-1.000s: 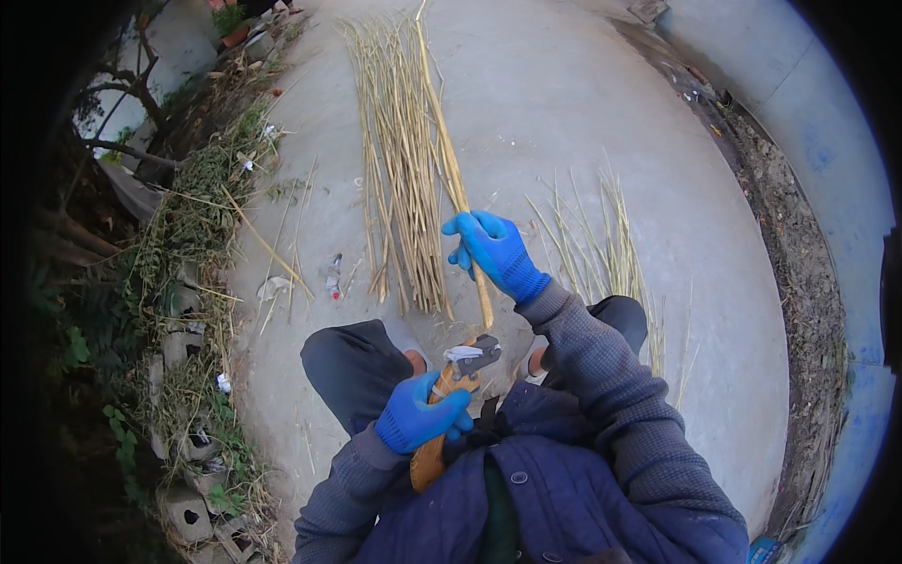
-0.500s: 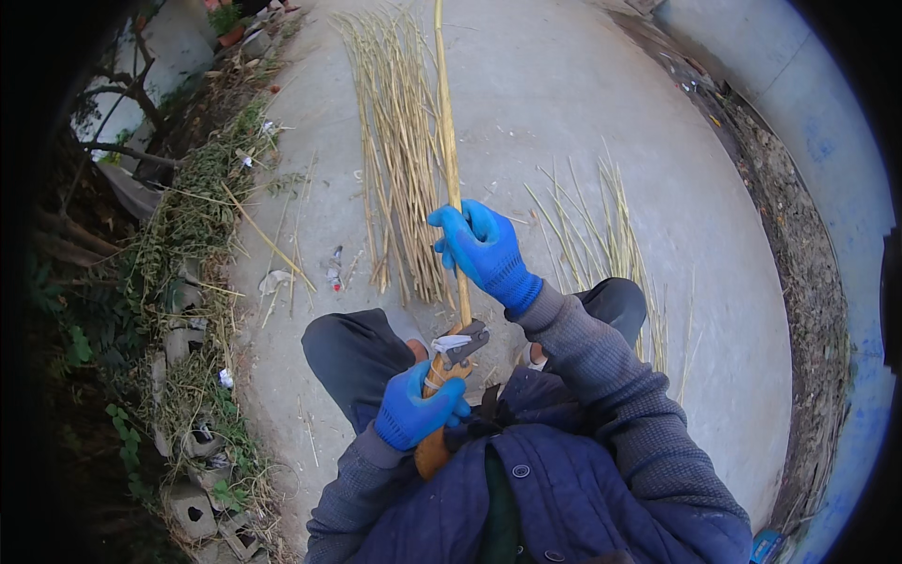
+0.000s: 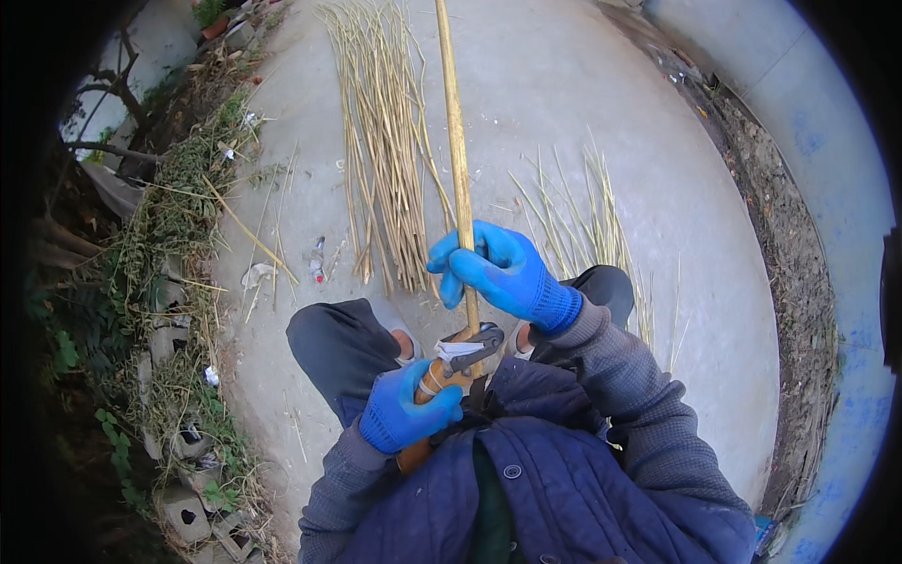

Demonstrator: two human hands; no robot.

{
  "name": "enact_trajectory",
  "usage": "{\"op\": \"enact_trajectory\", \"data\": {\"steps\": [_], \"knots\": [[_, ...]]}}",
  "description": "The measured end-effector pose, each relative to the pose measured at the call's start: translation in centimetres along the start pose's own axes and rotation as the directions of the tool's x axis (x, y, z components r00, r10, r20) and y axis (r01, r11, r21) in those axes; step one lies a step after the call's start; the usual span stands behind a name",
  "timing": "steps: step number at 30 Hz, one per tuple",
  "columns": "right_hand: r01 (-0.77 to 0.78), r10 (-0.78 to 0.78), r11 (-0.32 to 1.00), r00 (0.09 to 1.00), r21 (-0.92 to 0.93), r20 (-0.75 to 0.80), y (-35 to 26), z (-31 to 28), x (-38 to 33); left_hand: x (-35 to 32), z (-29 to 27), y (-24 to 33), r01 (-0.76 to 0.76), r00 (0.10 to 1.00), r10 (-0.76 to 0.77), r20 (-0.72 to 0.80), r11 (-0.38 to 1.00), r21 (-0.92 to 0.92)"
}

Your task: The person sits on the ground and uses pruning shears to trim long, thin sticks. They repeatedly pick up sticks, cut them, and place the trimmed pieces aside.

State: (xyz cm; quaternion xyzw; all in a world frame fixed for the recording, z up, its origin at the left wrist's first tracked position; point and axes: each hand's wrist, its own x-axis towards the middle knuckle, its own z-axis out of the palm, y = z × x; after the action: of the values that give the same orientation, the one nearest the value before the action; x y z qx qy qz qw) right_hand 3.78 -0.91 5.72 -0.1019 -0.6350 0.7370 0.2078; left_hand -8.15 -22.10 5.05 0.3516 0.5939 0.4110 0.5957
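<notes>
My left hand (image 3: 410, 406), in a blue coated glove, is closed around the orange-brown wooden handle of a tool (image 3: 462, 353) with a dark metal head and a white strip wrapped near it. A long tan stick (image 3: 454, 113) rises from the metal head and runs past the upper edge of the view. Just above the tool, my right hand (image 3: 503, 268), gloved in the same blue, has its fingers curled around the stick. The exact contact between the stick's lower end and the metal head is hard to make out.
A bundle of long tan sticks (image 3: 385, 160) lies on the concrete ahead. Thinner, paler stems (image 3: 601, 216) lie to the right. Dried plants (image 3: 178, 207) and hollow blocks (image 3: 183, 512) line the left side; a pale blue wall (image 3: 817, 122) curves along the right.
My right hand has come down closer to the tool, and a longer part of the stick shows above it. The left hand still grips the handle. The whole view has shifted slightly.
</notes>
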Motion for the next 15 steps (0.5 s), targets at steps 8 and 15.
{"op": "enact_trajectory", "data": {"steps": [8, 15], "knots": [[0.364, -0.284, 0.888, 0.914, 0.281, -0.289, -8.9, -5.4, 14.0, -0.5, 0.5, -1.8, -0.103, 0.986, 0.140, -0.088, 0.937, 0.334], [0.232, -0.117, 0.927, 0.926, 0.295, -0.359, -4.6, -2.1, 10.7, 3.8, -3.4, 1.8, -0.210, 0.968, 0.223, -0.115, 0.971, 0.114]]}}
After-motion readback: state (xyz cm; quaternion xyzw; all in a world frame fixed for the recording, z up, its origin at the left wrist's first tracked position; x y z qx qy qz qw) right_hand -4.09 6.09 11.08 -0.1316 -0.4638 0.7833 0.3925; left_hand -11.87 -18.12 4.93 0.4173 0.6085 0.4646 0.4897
